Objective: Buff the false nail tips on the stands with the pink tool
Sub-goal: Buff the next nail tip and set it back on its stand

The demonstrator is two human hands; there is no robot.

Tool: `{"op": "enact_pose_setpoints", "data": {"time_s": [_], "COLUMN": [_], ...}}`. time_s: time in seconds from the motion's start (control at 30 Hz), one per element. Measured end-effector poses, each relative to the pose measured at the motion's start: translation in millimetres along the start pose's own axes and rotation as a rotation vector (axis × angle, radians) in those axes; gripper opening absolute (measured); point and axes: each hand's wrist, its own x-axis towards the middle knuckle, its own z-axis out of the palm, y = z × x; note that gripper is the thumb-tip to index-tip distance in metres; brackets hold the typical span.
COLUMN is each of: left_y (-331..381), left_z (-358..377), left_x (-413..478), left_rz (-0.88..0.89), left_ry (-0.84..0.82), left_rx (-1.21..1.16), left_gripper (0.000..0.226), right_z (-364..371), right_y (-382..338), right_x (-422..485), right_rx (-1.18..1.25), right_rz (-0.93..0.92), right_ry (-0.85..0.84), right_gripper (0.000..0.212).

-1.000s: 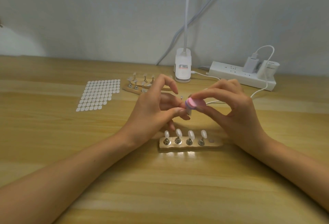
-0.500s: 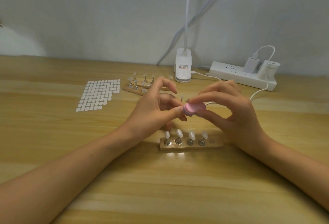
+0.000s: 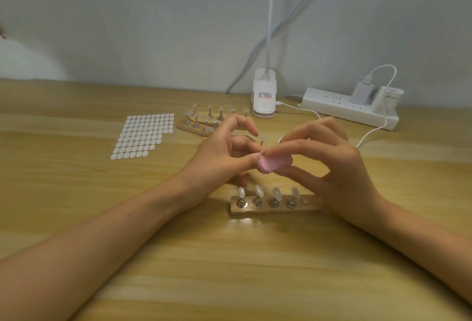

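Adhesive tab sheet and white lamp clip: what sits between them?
In the head view, a wooden stand of false nail tips lies between the tab sheet and the lamp clip.

Sticker sheet lies left of far stand, behind near stand.

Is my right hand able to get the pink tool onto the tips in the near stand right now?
Probably yes: the right hand pinches the pink tool close behind the near stand, and nothing seems to lie between them.
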Motion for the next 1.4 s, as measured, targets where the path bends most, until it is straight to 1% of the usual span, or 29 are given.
{"op": "enact_pose_setpoints", "data": {"time_s": [0.07, 0.1, 0.2, 0.3, 0.43, 0.53, 0.63, 0.73, 0.87, 0.97, 1.07, 1.1, 1.2, 1.3, 1.4], "left_y": [0.6, 0.8, -0.3, -0.1, 0.7, 0.6, -0.7, 0.3, 0.5, -1.0, -3.3, -3.6, -2.3, -2.9, -2.6], "left_z": [0.1, 0.3, -0.1, 0.0, 0.7, 0.8, -0.4, 0.2, 0.5, 0.3, -1.0, -1.0, -0.4, -0.7, -0.7], "left_x": [0.0, -0.1, -0.2, -0.5, -0.9, 0.0, 0.9, 0.3, -0.2, 0.8, 1.9, 1.9, 1.6, 1.8, 2.1], "left_rz": [0.004, 0.006, 0.008, 0.007, 0.020, 0.013, 0.015, 0.013, 0.018, 0.022, 0.031, 0.031, 0.032, 0.029, 0.027], "left_ry": [-0.009, -0.015, -0.026, -0.023, -0.033, -0.025, -0.014, -0.005, -0.018, -0.017, -0.019, -0.022, -0.031, -0.030, -0.023], "left_rx": [-0.014, -0.016, -0.013, -0.027, -0.030, -0.046, -0.040, -0.048, -0.051, -0.045, -0.040, -0.039, -0.049, -0.053, -0.052], "left_gripper": [0.041, 0.042, 0.037, 0.038, 0.040, 0.038, 0.033, 0.037, 0.041, 0.037, 0.032, 0.032, 0.037, 0.031, 0.033], "right_z": [-1.6, -2.3, -1.4, -2.3, -1.0, -2.9, -0.8, -1.8, -2.9, -3.3, -1.6, -1.6, -2.9, -1.3, -2.8], "right_y": [1.8, 2.2, 1.3, 1.8, 0.0, 1.7, 0.7, 2.3, 2.6, 4.0, 2.1, 1.8, 2.6, 1.6, 2.6], "right_x": [0.8, 1.0, -0.3, 0.4, 0.1, 0.9, -0.7, -0.2, 0.5, 0.4, -0.1, 0.2, 1.7, 0.7, 1.5], "right_rx": [-0.006, -0.005, 0.009, -0.017, -0.058, -0.076, -0.062, -0.072, -0.047, -0.061, -0.086, -0.084, -0.089, -0.080, -0.084], "right_rz": [0.067, 0.075, 0.014, 0.080, -0.026, 0.038, -0.031, 0.042, 0.003, 0.059, -0.042, -0.046, 0.019, -0.047, 0.020], "right_ry": [0.041, 0.047, 0.005, 0.049, 0.031, 0.068, 0.023, 0.051, 0.013, 0.051, 0.013, 0.012, 0.058, 0.006, 0.029], "right_gripper": [0.020, 0.020, 0.019, 0.019, 0.019, 0.020, 0.019, 0.020, 0.020, 0.019, 0.019, 0.019, 0.019, 0.019, 0.019]}}
